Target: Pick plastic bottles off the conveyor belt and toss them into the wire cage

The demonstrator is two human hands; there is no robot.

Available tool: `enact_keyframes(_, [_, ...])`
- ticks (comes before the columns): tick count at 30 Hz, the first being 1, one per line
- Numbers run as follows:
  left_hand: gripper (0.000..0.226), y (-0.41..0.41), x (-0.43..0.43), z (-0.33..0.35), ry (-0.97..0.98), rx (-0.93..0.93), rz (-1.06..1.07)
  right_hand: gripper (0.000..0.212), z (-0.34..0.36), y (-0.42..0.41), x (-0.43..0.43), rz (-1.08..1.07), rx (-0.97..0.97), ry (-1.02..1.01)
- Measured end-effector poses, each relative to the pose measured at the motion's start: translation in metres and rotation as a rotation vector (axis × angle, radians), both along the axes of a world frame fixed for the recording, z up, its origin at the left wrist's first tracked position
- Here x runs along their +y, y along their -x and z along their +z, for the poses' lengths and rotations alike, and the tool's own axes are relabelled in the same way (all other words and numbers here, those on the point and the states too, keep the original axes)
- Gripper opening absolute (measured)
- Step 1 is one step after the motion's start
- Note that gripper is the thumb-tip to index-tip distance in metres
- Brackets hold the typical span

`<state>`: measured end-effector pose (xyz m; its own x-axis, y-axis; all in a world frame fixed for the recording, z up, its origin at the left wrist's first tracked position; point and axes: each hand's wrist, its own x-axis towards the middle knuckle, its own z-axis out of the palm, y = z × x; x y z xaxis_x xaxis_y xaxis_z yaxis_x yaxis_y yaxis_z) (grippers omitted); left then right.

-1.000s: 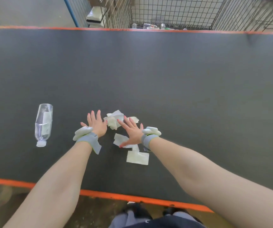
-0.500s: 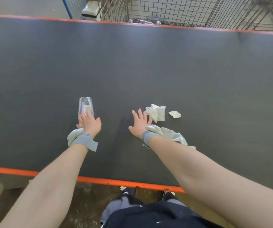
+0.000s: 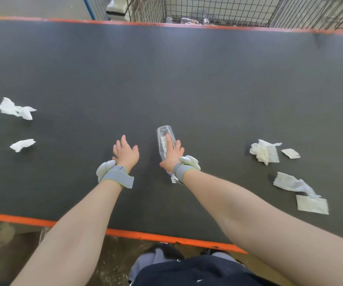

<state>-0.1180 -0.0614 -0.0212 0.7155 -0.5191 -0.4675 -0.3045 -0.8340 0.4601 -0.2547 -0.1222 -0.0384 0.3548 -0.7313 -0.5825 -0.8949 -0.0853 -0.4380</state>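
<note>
A clear plastic bottle (image 3: 163,133) lies on the dark conveyor belt (image 3: 187,79), base pointing away from me and neck toward my wrist. My right hand (image 3: 171,154) rests on top of it with the fingers stretched along its body and the thumb at its left side. My left hand (image 3: 125,153) hovers just left of the bottle, fingers spread, holding nothing. The wire cage (image 3: 218,9) stands beyond the belt's far orange edge, with several clear bottles (image 3: 187,20) on its floor.
Crumpled white paper scraps lie on the belt: two at the left (image 3: 16,109) (image 3: 22,144) and several at the right (image 3: 265,151) (image 3: 294,183) (image 3: 312,204). An orange strip (image 3: 146,236) borders the near edge. A blue post (image 3: 88,8) stands left of the cage.
The bottle has travelled right, from under my left hand to under my right hand. The paper scraps have drifted right too, and new scraps have come in at the left.
</note>
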Motion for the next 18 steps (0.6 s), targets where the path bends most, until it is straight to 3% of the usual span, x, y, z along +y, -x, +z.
enact_keyframes(8, [0.064, 0.002, -0.118, 0.006, 0.045, 0.051, -0.041, 0.105, 0.005, -0.013, -0.122, -0.263, -0.172, 0.007])
enact_keyframes(13, [0.064, -0.015, -0.228, 0.012, 0.135, 0.066, -0.038, 0.104, 0.033, -0.054, -0.273, -0.389, -0.246, -0.001])
enact_keyframes(18, [0.064, -0.032, -0.304, 0.016, 0.220, 0.051, -0.087, 0.103, 0.104, -0.099, -0.432, -0.553, -0.522, 0.069])
